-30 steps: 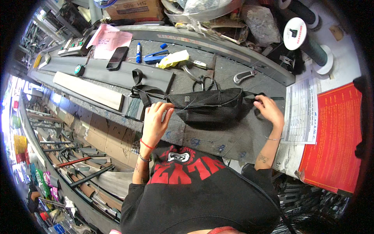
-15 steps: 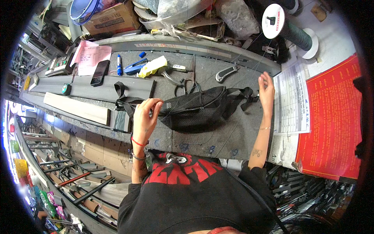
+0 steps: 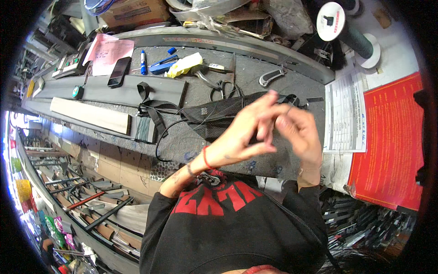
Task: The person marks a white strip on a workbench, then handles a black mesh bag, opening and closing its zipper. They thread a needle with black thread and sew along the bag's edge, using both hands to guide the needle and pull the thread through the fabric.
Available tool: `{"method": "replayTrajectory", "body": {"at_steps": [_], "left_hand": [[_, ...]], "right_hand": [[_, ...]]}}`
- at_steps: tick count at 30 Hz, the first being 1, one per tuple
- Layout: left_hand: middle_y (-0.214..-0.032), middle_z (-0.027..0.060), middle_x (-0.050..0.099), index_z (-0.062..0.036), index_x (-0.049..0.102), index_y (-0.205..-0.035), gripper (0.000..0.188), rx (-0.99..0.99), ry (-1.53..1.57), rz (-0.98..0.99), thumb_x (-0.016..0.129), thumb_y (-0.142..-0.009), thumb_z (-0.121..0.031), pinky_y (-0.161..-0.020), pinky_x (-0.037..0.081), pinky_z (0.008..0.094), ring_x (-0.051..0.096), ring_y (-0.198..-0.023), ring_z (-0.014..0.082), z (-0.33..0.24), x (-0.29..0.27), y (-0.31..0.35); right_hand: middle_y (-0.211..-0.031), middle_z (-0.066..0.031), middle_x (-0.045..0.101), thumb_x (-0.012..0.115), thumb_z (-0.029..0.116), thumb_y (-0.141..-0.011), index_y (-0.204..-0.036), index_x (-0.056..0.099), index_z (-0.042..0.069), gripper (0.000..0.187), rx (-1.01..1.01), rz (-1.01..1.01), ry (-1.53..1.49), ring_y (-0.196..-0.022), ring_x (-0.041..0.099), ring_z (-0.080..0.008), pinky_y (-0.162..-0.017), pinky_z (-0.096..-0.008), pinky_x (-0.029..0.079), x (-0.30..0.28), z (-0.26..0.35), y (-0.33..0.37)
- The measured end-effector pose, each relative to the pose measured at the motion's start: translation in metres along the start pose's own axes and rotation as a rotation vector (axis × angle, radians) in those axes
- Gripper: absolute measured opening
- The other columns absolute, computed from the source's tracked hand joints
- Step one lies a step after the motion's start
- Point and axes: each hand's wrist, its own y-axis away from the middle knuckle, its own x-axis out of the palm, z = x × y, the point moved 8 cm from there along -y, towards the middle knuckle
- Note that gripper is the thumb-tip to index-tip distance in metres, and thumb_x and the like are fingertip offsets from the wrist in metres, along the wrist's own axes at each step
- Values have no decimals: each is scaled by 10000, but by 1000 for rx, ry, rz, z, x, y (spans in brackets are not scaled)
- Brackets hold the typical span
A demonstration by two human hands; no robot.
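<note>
My left hand is raised above the bench with its fingers stretched out and the thumb apart. My right hand meets it from the right, its fingers loosely bent and overlapping the left fingertips; nothing shows in either hand. Below them lies a black mesh bag, its right part hidden behind the hands. The bag's black strap loops up at its left end. A thin black cord curves down from the bag toward the bench's front edge. Scissors lie just behind the bag.
Along the grey bench lie a phone, a blue marker, a yellow cloth or paper, a grey utility knife and a tape measure. Pale board rests at the left. A thread spool stands back right.
My left hand has moved right, away from the bag's left end. My right hand has come inward, and the two now overlap. The cord at the bag's left end now lies in view.
</note>
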Motion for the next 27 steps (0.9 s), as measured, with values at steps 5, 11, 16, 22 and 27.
{"method": "replayTrajectory", "body": {"at_steps": [5, 11, 16, 22, 27], "left_hand": [[-898, 102, 647, -18, 620, -1022, 225, -421, 284, 299, 507, -940, -193, -723, 495, 312, 638, -794, 201, 8, -7, 49], [-758, 10, 582, -27, 627, -782, 327, -512, -109, -603, 474, -974, -243, -486, 321, 200, 408, -549, 40, -12, -161, 152], [-621, -85, 336, -112, 553, -935, 207, -462, 184, -1026, 449, -992, -281, -447, 215, 193, 255, -517, 13, -28, -234, 212], [-574, -77, 245, -59, 525, -1113, 227, -389, 342, -1313, 413, -1002, -222, -414, 183, 191, 209, -479, 25, -34, -275, 247], [-591, -61, 276, -54, 554, -1011, 186, -307, 604, -1263, 453, -977, -206, -445, 233, 202, 238, -502, 48, -27, -286, 254]], "right_hand": [[-657, -94, 572, 433, 300, -985, -882, 556, 16, 327, -385, -161, -88, -563, 551, -170, -511, -291, 461, -15, 49, 3], [-977, -80, 644, 472, 206, -977, -1113, 599, -2, 280, -283, -479, 364, -713, 516, -91, -661, -230, 440, -127, 5, -31], [-1090, -131, 602, 639, 180, -815, -1135, 612, 97, 333, 389, 31, 1102, -1029, 579, -307, -900, -396, 453, -133, -176, -68], [-1274, -172, 437, 657, -17, -689, -1294, 464, 185, 667, 167, 140, 1379, -1032, 563, -373, -866, -443, 489, -113, -236, -60], [-1213, -193, 457, 632, -16, -727, -1091, 476, 72, 405, 148, 103, 1450, -979, 575, -380, -790, -454, 495, -102, -225, -56]]}}
